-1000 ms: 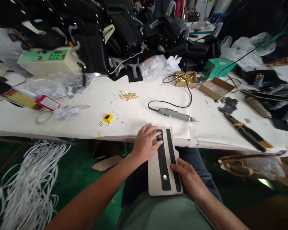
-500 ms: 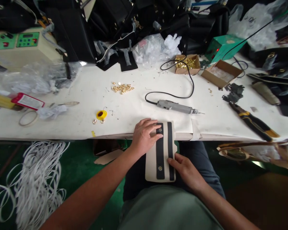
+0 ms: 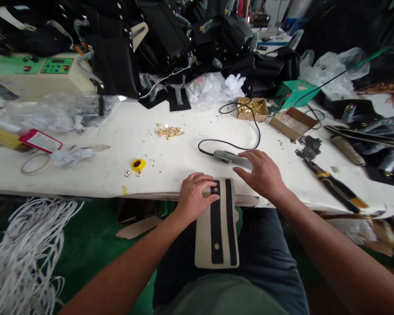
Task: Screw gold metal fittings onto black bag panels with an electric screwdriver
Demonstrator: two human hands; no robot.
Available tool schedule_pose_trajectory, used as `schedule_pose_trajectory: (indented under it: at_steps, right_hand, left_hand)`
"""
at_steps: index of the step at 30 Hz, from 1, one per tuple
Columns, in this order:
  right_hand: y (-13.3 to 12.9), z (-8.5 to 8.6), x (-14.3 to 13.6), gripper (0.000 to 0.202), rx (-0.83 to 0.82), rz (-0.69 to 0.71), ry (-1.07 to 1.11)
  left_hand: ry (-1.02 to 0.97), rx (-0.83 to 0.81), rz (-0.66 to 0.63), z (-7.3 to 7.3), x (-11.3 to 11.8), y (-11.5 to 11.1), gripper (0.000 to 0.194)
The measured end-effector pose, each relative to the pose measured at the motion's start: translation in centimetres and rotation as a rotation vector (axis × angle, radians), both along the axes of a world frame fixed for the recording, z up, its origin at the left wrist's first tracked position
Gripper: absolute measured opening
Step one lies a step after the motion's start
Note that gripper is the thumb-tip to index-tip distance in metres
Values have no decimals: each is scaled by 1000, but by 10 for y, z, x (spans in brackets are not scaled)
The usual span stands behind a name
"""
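A beige panel (image 3: 203, 245) with two black strips lies across the table edge and my lap. Two round metal studs sit on its left strip. My left hand (image 3: 196, 197) holds the panel's upper left part, fingers and thumb pressed on the strip near the upper stud. My right hand (image 3: 262, 173) is open over the grey corded electric screwdriver (image 3: 225, 156), thumb apart from the fingers. It covers the tool's front end, and I cannot tell whether it touches the tool. A heap of small gold metal fittings (image 3: 172, 132) lies farther back.
A yellow tape roll (image 3: 138, 165) lies left on the white table (image 3: 170, 175). Black-and-yellow pliers (image 3: 336, 186) and dark metal plates (image 3: 308, 148) are at right. Behind stand a carton of gold parts (image 3: 252, 108), a green box (image 3: 290, 94) and black bags (image 3: 113, 61).
My right hand has let go of the panel's right edge and moved up and forward to the electric screwdriver. My left hand stays on the panel. The view has tilted up slightly.
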State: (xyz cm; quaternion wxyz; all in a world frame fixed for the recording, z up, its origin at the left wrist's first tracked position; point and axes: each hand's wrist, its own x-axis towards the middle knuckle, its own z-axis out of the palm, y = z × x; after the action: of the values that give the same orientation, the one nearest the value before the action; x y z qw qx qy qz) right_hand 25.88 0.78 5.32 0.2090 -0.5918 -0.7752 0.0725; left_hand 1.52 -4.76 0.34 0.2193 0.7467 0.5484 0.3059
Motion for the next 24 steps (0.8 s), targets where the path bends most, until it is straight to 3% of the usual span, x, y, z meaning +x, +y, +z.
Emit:
schedule_pose_trajectory:
  at_steps: [2, 5, 10, 24]
  right_hand:
    - [26, -8, -7, 51, -80, 5, -144]
    - [41, -20, -14, 57, -148, -17, -230]
    - [40, -30, -21, 67, -73, -69, -281]
    - [38, -31, -22, 57, -39, -46, -273]
  left_hand:
    - [0, 5, 9, -1, 0, -1, 37]
    - [3, 14, 13, -2, 1, -2, 37]
    - [-13, 2, 27, -1, 2, -3, 35]
    - [-12, 9, 21, -4, 2, -6, 34]
